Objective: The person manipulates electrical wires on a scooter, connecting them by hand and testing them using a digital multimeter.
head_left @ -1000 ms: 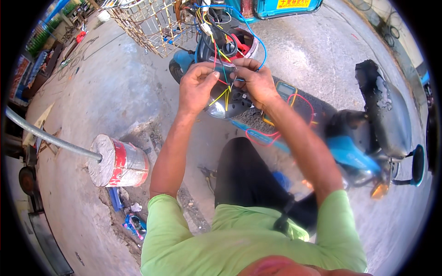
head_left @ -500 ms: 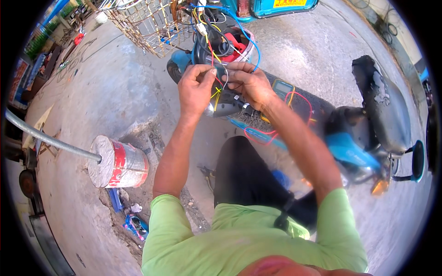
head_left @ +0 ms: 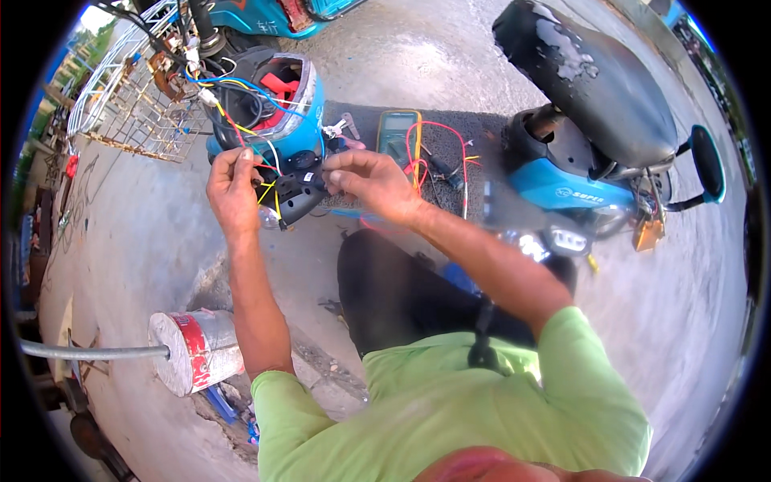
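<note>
My left hand (head_left: 234,191) pinches the end of a thin red wire (head_left: 231,120) that comes down from a loose bundle at the front of a blue electric scooter (head_left: 309,120). My right hand (head_left: 376,186) is closed, thumb against fingers, beside a black plastic housing (head_left: 299,195); anything in its fingertips is too small to make out. Yellow wires (head_left: 277,201) lie over the housing between my hands. Above them, a white connector (head_left: 207,97) and blue wires (head_left: 221,79) hang in the bundle. A yellow-edged multimeter (head_left: 397,124) lies on the footboard, right of my right hand.
Red test leads (head_left: 463,149) loop across the footboard. The scooter's black seat (head_left: 598,88) rises at the right. A rusty wire basket (head_left: 148,112) stands at the far left. Nearer, a paint-stained bucket (head_left: 217,347) holds a metal pole (head_left: 96,352).
My hands, close together at the wires before, are now apart, with the right one farther right. The whole view has shifted, showing more of the seat and footboard.
</note>
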The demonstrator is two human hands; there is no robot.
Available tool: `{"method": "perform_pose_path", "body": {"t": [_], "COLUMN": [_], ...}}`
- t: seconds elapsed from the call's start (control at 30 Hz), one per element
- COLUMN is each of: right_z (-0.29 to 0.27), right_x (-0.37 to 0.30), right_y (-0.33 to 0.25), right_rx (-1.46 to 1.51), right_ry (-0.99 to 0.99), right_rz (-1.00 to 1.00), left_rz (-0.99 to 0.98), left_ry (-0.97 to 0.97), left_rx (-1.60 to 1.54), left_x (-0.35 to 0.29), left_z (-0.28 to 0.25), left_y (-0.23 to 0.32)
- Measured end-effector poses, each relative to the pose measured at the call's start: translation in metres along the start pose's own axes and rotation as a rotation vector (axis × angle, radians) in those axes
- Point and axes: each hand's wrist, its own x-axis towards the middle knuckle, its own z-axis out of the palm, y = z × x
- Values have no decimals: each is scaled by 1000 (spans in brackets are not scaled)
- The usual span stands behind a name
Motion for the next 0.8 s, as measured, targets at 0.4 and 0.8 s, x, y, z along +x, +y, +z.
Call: {"method": "perform_pose_path", "body": {"t": [0.4, 0.8], "right_z": [-119, -179], "right_x": [-114, -120], "right_y": [27, 56], "right_rx": [-513, -1250], "right_ry": [190, 572], "right_rz": [129, -8], "left_rz": [-40, 45], "left_ry": [-23, 195], "left_rx": [-23, 194], "left_x": [4, -10], "left_z": [2, -2], "left_y": [5, 30]}}
